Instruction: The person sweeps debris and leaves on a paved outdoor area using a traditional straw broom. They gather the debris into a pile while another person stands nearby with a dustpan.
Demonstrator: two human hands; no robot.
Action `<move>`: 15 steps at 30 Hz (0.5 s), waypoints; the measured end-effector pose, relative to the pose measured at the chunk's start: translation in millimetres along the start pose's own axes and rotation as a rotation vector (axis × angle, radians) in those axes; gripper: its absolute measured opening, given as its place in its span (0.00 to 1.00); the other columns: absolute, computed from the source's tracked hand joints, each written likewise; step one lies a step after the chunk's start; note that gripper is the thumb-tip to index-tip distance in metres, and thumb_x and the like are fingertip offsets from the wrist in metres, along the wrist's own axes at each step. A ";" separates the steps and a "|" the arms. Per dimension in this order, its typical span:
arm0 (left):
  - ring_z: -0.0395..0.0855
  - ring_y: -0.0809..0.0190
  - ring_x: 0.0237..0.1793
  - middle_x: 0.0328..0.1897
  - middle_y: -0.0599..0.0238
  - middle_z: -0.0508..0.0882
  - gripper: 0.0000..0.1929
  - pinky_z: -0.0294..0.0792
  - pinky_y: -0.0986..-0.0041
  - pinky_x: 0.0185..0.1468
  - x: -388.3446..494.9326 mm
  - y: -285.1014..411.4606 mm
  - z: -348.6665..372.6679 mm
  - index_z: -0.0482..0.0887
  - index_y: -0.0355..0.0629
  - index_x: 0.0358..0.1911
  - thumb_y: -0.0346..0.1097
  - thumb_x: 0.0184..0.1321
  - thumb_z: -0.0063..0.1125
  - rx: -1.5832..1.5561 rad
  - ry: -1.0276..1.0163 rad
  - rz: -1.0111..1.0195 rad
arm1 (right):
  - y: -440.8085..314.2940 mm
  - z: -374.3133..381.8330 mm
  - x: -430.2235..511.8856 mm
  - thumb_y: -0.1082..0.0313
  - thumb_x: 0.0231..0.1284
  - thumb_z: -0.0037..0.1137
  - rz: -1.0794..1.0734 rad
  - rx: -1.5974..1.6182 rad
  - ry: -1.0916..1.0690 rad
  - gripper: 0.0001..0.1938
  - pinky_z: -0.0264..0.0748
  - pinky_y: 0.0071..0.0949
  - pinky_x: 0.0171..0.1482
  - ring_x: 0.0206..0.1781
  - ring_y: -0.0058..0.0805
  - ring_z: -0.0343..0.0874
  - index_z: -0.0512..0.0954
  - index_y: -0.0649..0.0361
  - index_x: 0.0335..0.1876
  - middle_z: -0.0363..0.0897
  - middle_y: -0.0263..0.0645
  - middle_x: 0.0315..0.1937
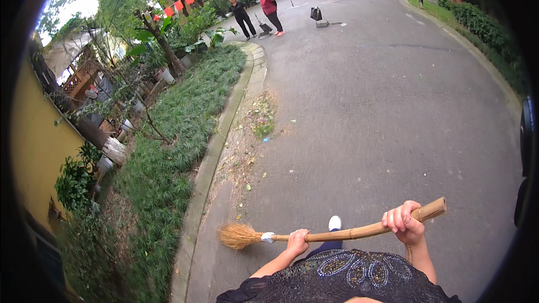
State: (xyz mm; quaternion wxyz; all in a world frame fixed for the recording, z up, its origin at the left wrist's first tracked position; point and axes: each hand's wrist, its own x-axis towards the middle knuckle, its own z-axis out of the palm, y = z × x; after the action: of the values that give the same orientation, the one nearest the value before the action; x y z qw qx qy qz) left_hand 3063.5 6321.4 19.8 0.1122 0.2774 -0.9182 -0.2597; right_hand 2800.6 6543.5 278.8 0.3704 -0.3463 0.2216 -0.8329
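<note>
A straw broom with a bamboo handle (353, 233) lies across the view in front of my body. My left hand (298, 242) is closed around the handle's lower part, near a white wrapping (267, 237). Close to the thick upper end, my right hand (404, 223) grips the bamboo. The broom's bristle head (238, 236) is over the pavement beside the curb at the left. Ahead of it, dry leaves and debris (244, 160) are strewn along the curb, with a denser heap (263, 118) farther up and a small blue scrap (265, 139) at its near edge.
A stone curb (202, 189) borders a grassy bed (168, 164) on the left. Farther up the asphalt road (358, 113) stand two people, one in black (242, 17) and one in red (269, 6), by a dustpan (264, 27). Another dustpan (321, 24) stands on the road.
</note>
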 end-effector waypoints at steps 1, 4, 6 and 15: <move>0.78 0.43 0.38 0.29 0.54 0.80 0.07 0.69 0.53 0.42 7.6 -1.2 1.4 0.76 0.42 0.27 0.24 0.41 0.53 -0.022 0.053 -0.007 | 3.1 -8.3 11.9 0.66 0.57 0.58 0.018 -0.002 -0.033 0.13 0.72 0.35 0.38 0.20 0.24 0.69 0.65 0.54 0.24 0.66 0.29 0.13; 0.78 0.45 0.36 0.29 0.55 0.80 0.07 0.69 0.54 0.39 36.8 -6.4 4.1 0.76 0.43 0.26 0.24 0.39 0.54 -0.022 0.071 -0.044 | 6.9 -32.2 47.9 0.66 0.56 0.58 0.060 -0.008 -0.042 0.12 0.72 0.36 0.40 0.21 0.26 0.71 0.66 0.54 0.23 0.68 0.30 0.14; 0.79 0.45 0.36 0.29 0.56 0.80 0.08 0.69 0.54 0.38 63.5 -8.7 2.8 0.77 0.44 0.26 0.25 0.38 0.55 -0.028 0.101 -0.066 | 7.8 -46.2 79.6 0.65 0.57 0.58 0.081 -0.018 -0.074 0.12 0.73 0.37 0.41 0.21 0.26 0.72 0.66 0.54 0.23 0.68 0.30 0.14; 0.80 0.44 0.36 0.28 0.54 0.80 0.08 0.69 0.55 0.40 210.2 -20.4 -29.9 0.79 0.42 0.26 0.35 0.43 0.62 -0.184 -0.056 -0.178 | 34.5 -119.3 249.0 0.63 0.63 0.53 0.181 0.041 -0.043 0.15 0.71 0.36 0.41 0.19 0.24 0.68 0.64 0.52 0.21 0.64 0.27 0.12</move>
State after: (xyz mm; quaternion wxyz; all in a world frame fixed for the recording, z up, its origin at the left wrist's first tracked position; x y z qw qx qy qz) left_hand 2910.6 6175.2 47.0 0.0881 0.3392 -0.8650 -0.3592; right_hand 2607.3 6343.4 281.0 0.4559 -0.3350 0.2272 -0.7927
